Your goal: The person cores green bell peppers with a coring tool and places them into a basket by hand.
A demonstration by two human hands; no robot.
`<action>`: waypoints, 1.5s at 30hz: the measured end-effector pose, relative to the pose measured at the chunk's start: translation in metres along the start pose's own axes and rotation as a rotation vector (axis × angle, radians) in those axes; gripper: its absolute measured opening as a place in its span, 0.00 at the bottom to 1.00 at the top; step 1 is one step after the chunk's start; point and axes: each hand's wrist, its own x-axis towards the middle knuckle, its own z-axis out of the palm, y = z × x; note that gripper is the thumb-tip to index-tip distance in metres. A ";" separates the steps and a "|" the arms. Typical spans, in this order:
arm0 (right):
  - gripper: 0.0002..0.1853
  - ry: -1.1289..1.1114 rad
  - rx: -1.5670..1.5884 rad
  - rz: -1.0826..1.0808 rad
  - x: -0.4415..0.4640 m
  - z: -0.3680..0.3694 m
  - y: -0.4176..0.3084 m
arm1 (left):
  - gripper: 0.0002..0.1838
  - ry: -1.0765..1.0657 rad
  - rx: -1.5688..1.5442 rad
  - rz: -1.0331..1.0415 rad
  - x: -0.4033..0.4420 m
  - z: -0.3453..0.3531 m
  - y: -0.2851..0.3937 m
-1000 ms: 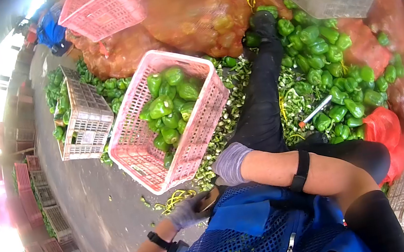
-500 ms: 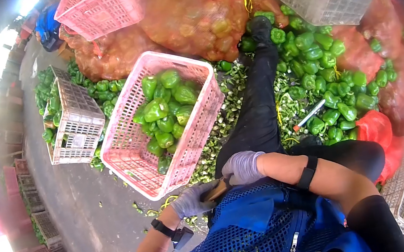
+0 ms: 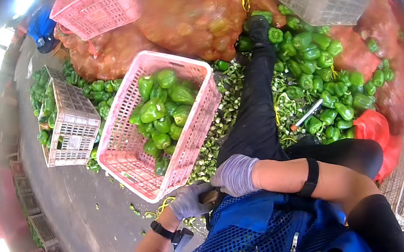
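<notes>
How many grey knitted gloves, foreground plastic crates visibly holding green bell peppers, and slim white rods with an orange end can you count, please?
Grey knitted gloves: 2
Pink plastic crate visibly holding green bell peppers: 1
Whitish plastic crate visibly holding peppers: 1
Slim white rod with an orange end: 1
Total: 5

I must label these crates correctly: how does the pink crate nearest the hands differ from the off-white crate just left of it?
The pink crate is clearly pink, the off-white crate paler. Green peppers leave part of the pink crate's bottom bare, but reach the rim of the off-white crate. The pink crate looks larger and shows its inside; the off-white crate looks smaller, showing mainly outer wall. Both have slotted walls.
</notes>
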 end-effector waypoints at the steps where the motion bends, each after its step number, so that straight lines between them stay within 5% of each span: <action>1: 0.14 0.001 -0.041 -0.007 0.000 -0.001 -0.001 | 0.37 -0.019 -0.094 -0.024 0.000 -0.002 0.001; 6: 0.12 0.093 -0.028 0.005 0.002 0.004 0.002 | 0.35 -0.166 -0.577 -0.022 -0.002 -0.003 0.005; 10: 0.10 0.078 -0.073 0.037 -0.002 -0.002 0.003 | 0.35 -0.025 -0.755 0.048 0.014 0.019 -0.004; 13: 0.10 0.067 -0.191 0.023 -0.003 0.001 0.005 | 0.33 0.227 -0.379 -0.102 0.035 0.031 -0.007; 19: 0.11 0.161 -0.213 0.060 -0.003 -0.003 0.002 | 0.35 0.203 -0.467 -0.135 0.044 0.017 0.013; 22: 0.12 -0.097 -0.130 0.186 -0.009 -0.002 0.012 | 0.37 0.284 -0.291 -0.085 0.032 0.016 -0.002; 26: 0.18 -0.280 0.020 0.175 -0.022 0.005 0.024 | 0.39 0.151 -1.310 -0.012 0.011 0.030 -0.015; 31: 0.24 -0.362 0.297 0.239 -0.017 0.002 0.033 | 0.40 0.201 -1.509 -0.084 -0.006 0.047 -0.019; 35: 0.29 -0.302 0.149 0.392 0.001 0.012 0.029 | 0.40 0.216 -1.485 -0.036 -0.008 0.051 -0.020; 39: 0.23 -0.398 0.025 0.388 0.011 0.010 0.023 | 0.40 0.242 -1.435 0.002 -0.009 0.045 -0.011; 45: 0.17 0.131 0.221 0.348 0.006 0.021 0.031 | 0.41 0.247 -1.398 0.023 -0.020 0.029 -0.019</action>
